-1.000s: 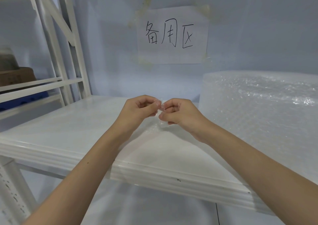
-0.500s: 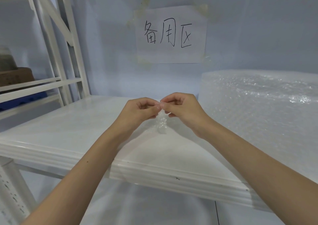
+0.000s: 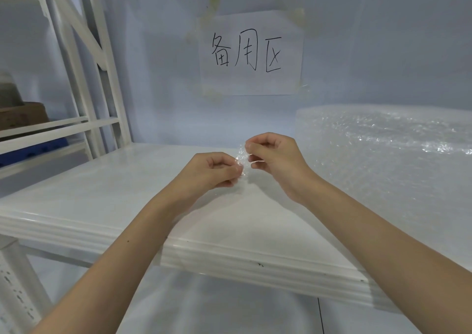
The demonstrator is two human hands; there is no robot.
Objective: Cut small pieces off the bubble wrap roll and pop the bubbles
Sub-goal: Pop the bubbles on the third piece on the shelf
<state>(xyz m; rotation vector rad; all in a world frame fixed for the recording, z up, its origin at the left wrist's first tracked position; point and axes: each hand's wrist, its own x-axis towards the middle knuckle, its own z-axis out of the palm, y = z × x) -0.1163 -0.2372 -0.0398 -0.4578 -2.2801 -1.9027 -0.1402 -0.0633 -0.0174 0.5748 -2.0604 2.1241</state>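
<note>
Two bare hands, left hand (image 3: 212, 171) and right hand (image 3: 272, 154), pinch a small clear piece of bubble wrap (image 3: 241, 160) between curled fingertips above the white shelf board (image 3: 115, 193). The large bubble wrap roll (image 3: 383, 160) lies right. Popping works best squeezing one bubble at a time. Individual bubbles are indistinct.

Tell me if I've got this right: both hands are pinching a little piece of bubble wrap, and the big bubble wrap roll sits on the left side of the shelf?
Not quite. In the head view the bubble wrap roll sits on the right side of the shelf, not the left. The left hand and right hand do pinch the small piece.
</note>
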